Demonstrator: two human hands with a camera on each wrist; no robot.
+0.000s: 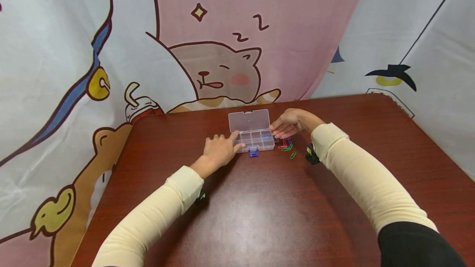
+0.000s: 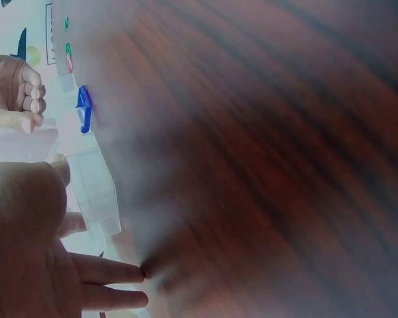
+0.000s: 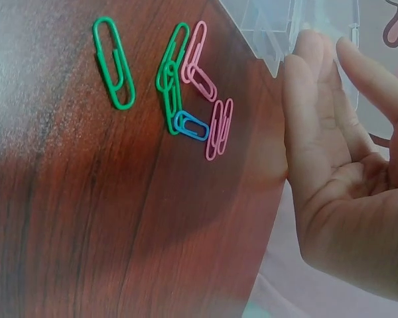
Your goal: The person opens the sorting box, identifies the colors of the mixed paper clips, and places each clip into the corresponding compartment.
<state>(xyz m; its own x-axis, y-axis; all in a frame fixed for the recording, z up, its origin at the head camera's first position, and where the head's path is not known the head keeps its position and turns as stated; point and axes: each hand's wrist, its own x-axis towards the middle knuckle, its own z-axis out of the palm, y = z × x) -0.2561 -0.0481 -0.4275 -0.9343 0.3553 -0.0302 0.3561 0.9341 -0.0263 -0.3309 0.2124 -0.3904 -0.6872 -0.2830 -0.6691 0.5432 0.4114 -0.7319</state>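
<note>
A clear plastic compartment box (image 1: 257, 145) lies on the table with its lid (image 1: 249, 121) raised at the back and a blue latch (image 1: 254, 152) at the front. Small blue pieces (image 1: 266, 135) lie in its back right compartment. My left hand (image 1: 218, 150) rests at the box's left end, fingers spread, thumb at the front corner and index finger toward the back. At the right end, my right hand (image 3: 348, 152) has its fingers nearly straight against or close beside the box, the thumb apart; nothing shows in it. Green paper clips (image 3: 174, 79), pink paper clips (image 3: 219, 129) and a blue paper clip (image 3: 191, 126) lie near it.
A single green paper clip (image 3: 113, 63) lies apart from the group, nearer the front. The dark red wooden table (image 1: 259, 209) ends at the back against a cartoon-printed curtain (image 1: 297, 32).
</note>
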